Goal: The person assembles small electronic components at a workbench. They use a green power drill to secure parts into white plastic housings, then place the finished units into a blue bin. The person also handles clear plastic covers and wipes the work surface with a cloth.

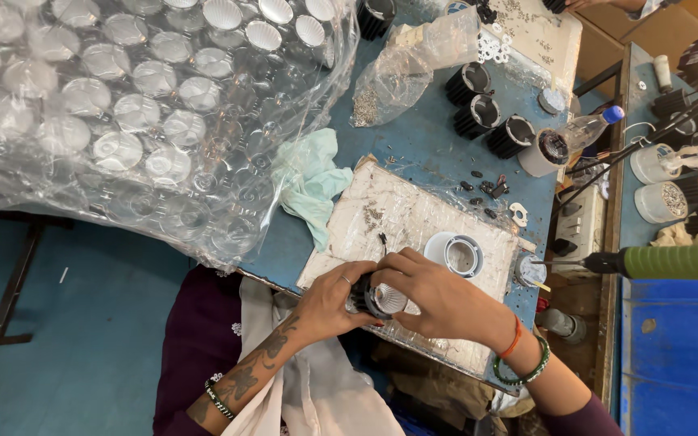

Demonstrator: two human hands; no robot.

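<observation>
Fingers: the left hand [329, 300] is closed around the rear of a small black finned lamp body [377, 299]. The right hand [434, 292] grasps it from the front, fingers curled over its pale reflector face. The piece is held just above the near edge of a scuffed white work board [397, 211] on the blue worktop [414, 141].

Risk 1: the piece sits over the board's near edge, above the lap. A slipped grasp would likely drop it off the worktop rather than onto it.

Risk 2: a white ring housing [454, 253] stands on the board just beside the right hand. A sideways wrist movement could knock it over.

Risk 3: loose black screws and small parts [482, 190] lie scattered on the board beyond the hands. A sweep of the forearm could scatter them. Whether either hand holds a fastener cannot be told.

Risk 4: a green-handled driver [672, 260] lies at the right, tip pointing toward the board. It could snag a sleeve or bangle.

Risk 5: a large clear bag of reflector cups [123, 121] overhangs the worktop's left edge, near a crumpled pale green cloth [313, 182]. A nudge could, in my judgement, tip it to the floor.
</observation>
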